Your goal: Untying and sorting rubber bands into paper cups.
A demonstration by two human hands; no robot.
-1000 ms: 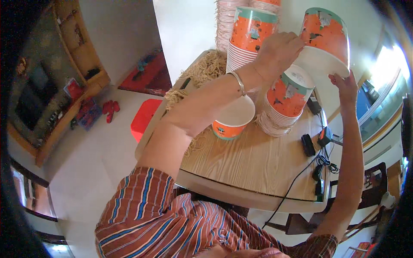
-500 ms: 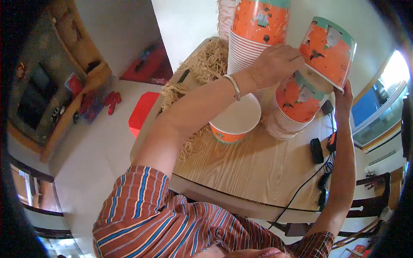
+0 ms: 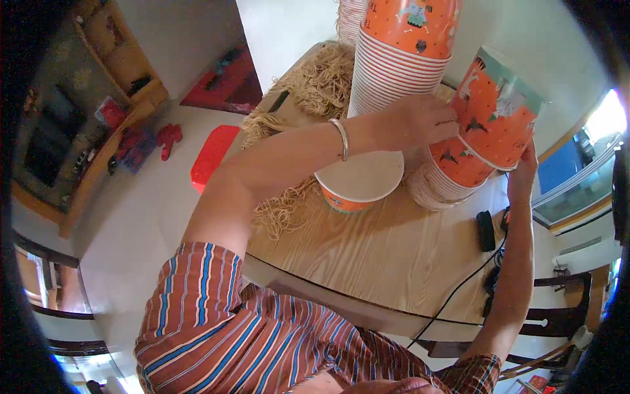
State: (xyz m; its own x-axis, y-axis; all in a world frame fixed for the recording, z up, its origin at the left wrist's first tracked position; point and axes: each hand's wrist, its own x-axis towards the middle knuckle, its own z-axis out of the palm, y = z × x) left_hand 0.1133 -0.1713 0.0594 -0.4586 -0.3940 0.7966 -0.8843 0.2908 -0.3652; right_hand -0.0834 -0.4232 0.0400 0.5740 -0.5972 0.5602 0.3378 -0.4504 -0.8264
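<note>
An orange paper cup with printed figures and a white rim is tilted above a short stack of like cups on the wooden table. My left hand reaches across and grips the cup's left side with its fingertips. From below on the right, my right hand holds the cup at its rim. Another orange cup stands upside down on the table under my left forearm. A tall stack of the same cups rises behind my left hand.
Tan straw-like fibres lie heaped over the table's far left. A small black device and a black cable sit at the right. A red flat thing lies on the floor, with wooden shelves at left.
The held cup has come down and tilted toward the short stack. My left hand has shifted from the tall stack's side to the cup, and my right hand followed it lower.
</note>
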